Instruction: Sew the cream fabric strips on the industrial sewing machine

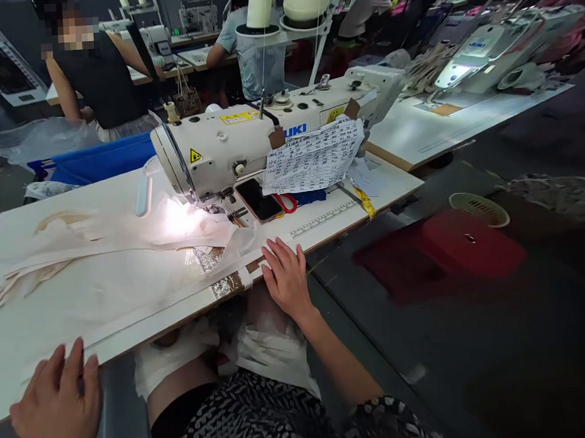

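Note:
My left hand [60,398] rests at the table's near left edge, its fingers apart and nothing in them. Fingers spread, my right hand [286,272] lies on the table's front edge, below the phone. Between the hands, pale sheer fabric [125,239] stretches across the white sewing table [147,360] and runs under the lit needle area. The white sewing machine [218,144] stands behind it. Fabric near my right hand reaches close to the fingertips; whether they touch it I cannot tell.
A phone [259,200], red-handled scissors [287,203] and a yellow tape measure [365,202] lie right of the needle. Handwritten paper [313,158] hangs on the machine. A red stool [467,244] stands right. Co-workers [98,72] sit behind; another machine [505,47] is at right.

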`<action>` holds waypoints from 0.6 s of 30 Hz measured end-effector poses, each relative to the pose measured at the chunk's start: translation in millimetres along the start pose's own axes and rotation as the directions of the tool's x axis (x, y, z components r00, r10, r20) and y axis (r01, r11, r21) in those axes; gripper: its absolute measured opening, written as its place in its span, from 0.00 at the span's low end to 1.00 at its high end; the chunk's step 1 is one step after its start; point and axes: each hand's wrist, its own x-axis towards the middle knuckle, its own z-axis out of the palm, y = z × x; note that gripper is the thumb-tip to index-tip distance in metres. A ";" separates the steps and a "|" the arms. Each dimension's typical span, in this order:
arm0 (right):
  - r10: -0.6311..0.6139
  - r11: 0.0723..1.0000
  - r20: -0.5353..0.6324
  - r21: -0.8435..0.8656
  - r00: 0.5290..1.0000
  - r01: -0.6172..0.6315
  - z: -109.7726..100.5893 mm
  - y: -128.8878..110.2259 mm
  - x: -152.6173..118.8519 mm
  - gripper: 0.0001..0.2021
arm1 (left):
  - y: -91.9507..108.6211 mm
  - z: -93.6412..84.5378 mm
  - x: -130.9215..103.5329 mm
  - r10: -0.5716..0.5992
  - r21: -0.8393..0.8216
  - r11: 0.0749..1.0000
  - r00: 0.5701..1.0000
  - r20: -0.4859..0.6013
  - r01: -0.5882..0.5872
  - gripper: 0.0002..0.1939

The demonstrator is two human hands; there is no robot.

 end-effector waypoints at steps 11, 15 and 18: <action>-0.294 0.953 -0.045 0.056 0.955 0.296 -11.5 22.9 2.4 0.14 | -15.2 -8.4 13.3 0.296 0.005 0.955 0.955 0.017 -0.296 0.19; -0.394 0.908 -0.098 0.117 0.914 0.403 -18.4 25.2 5.7 0.13 | -34.0 -21.9 21.9 0.283 -0.161 0.948 0.958 0.037 -0.274 0.10; -0.447 0.873 -0.132 0.153 0.885 0.463 -15.4 16.2 21.9 0.16 | -44.7 -29.2 51.5 0.166 -0.151 0.975 0.986 0.007 -0.164 0.13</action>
